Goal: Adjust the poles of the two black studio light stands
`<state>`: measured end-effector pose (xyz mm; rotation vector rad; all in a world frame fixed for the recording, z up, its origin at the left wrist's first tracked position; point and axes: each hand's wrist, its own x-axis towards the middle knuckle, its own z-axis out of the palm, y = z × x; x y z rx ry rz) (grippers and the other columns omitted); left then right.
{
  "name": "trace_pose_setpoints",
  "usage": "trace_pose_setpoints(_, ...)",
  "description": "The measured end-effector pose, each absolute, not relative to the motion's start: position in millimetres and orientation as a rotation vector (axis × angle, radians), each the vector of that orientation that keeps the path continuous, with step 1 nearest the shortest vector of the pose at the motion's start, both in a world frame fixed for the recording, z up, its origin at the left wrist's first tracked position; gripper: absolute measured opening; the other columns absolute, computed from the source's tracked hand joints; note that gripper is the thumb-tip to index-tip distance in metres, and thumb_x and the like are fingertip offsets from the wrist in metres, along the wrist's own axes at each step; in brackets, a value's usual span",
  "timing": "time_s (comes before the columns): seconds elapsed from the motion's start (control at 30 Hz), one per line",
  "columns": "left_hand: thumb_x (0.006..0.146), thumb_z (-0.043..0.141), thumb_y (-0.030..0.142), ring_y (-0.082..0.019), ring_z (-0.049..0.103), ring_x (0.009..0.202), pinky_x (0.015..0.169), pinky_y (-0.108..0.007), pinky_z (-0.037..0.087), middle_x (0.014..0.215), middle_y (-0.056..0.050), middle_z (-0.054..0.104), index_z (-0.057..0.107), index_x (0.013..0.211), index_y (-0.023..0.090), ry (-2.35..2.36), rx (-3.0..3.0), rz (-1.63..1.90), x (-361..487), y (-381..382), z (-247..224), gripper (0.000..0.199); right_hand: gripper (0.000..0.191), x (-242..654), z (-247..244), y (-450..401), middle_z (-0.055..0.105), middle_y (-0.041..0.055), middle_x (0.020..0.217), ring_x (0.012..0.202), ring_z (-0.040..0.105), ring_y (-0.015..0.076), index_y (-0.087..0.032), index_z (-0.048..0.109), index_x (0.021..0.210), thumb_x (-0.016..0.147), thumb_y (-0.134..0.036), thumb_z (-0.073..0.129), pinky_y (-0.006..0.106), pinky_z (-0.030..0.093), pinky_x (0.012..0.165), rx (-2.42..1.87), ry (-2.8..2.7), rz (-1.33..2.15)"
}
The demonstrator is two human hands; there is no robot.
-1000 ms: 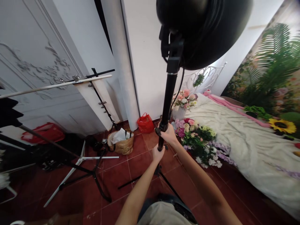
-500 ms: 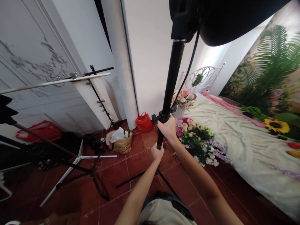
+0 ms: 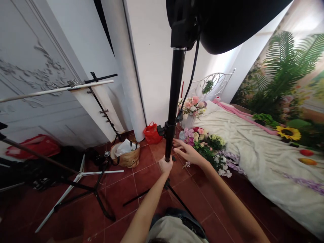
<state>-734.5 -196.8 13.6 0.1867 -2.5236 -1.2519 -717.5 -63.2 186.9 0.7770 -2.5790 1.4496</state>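
Note:
A black light stand rises in front of me, topped by a large black lamp head with a cable hanging down beside the pole. My left hand is wrapped round the pole's lower section. Just right of the pole, my right hand is held with its fingers apart, holding nothing. A collar with a black locking knob sits on the pole above both hands. The stand's dark legs spread over the floor below.
At right is a bed with a cream blanket; artificial flowers stand beside it. A woven bag and red bag rest by the wall. More stands with white legs and a white crossbar occupy the left.
My right hand has let go of the pole below the collar and moved slightly right and down, fingers opening. My left hand keeps its grip. The view has shifted a little.

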Motion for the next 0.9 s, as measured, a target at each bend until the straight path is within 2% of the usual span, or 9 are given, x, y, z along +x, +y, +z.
trace_pose_setpoints(0.03,0.078,0.047,0.044,-0.015,0.06,0.057,0.05,-0.021,0.035,0.063,-0.008,0.066,0.065,0.069,0.016,-2.516,0.184,-1.257,-735,-197,12,0.034,0.045,-717,162,-57,0.054,0.0071,0.123,0.109,0.053,0.0199,-0.023,0.043,0.128,0.088,-0.042,0.037,0.038,0.041,0.093,0.697,-2.636,1.389)
trace_pose_setpoints(0.13,0.078,0.047,0.045,-0.014,0.058,0.054,0.049,-0.021,0.034,0.061,-0.008,0.065,0.065,0.068,0.016,-2.507,0.198,-1.258,-736,-197,9,0.035,0.045,-717,92,-49,0.058,0.0062,0.119,0.111,0.052,0.0205,-0.023,0.052,0.122,0.092,-0.04,0.024,0.04,0.037,0.097,0.596,-2.817,1.258)
trace_pose_setpoints(0.27,0.078,0.048,0.043,-0.015,0.059,0.056,0.051,-0.021,0.036,0.063,-0.009,0.066,0.065,0.069,0.016,-2.518,0.192,-1.272,-736,-197,10,0.033,0.043,-716,41,-56,0.055,0.0036,0.123,0.111,0.051,0.0205,-0.027,0.047,0.127,0.092,-0.039,0.026,0.04,0.038,0.096,0.554,-2.881,1.129)
trace_pose_setpoints(0.53,0.076,0.051,0.04,-0.018,0.062,0.062,0.054,-0.023,0.039,0.069,-0.011,0.067,0.066,0.074,0.016,-2.575,0.242,-1.283,-734,-197,16,0.029,0.038,-729,17,-57,0.057,0.0021,0.12,0.111,0.05,0.0203,-0.029,0.058,0.114,0.09,-0.04,0.031,0.039,0.037,0.096,0.341,-2.781,1.237)
trace_pose_setpoints(0.63,0.076,0.05,0.041,-0.018,0.062,0.061,0.054,-0.023,0.039,0.069,-0.011,0.067,0.067,0.075,0.015,-2.555,0.229,-1.293,-733,-197,16,0.03,0.043,-733,11,-62,0.062,0.0034,0.112,0.109,0.052,0.0205,-0.026,0.064,0.104,0.09,-0.044,0.027,0.039,0.036,0.097,0.247,-2.721,1.405)
trace_pose_setpoints(0.73,0.077,0.049,0.041,-0.017,0.062,0.061,0.054,-0.022,0.039,0.068,-0.01,0.067,0.067,0.073,0.015,-2.537,0.208,-1.288,-733,-196,13,0.031,0.052,-733,7,-72,0.064,0.0067,0.107,0.104,0.055,0.021,-0.021,0.066,0.094,0.089,-0.05,0.023,0.038,0.04,0.093,0.106,-2.592,1.638)
trace_pose_setpoints(0.9,0.078,0.048,0.04,-0.017,0.062,0.061,0.053,-0.022,0.039,0.069,-0.01,0.067,0.067,0.076,0.016,-2.539,0.204,-1.274,-733,-196,11,0.031,0.055,-727,-3,-81,0.061,0.0092,0.111,0.104,0.054,0.0209,-0.018,0.062,0.101,0.085,-0.056,0.025,0.034,0.048,0.081,0.024,-2.439,1.877)
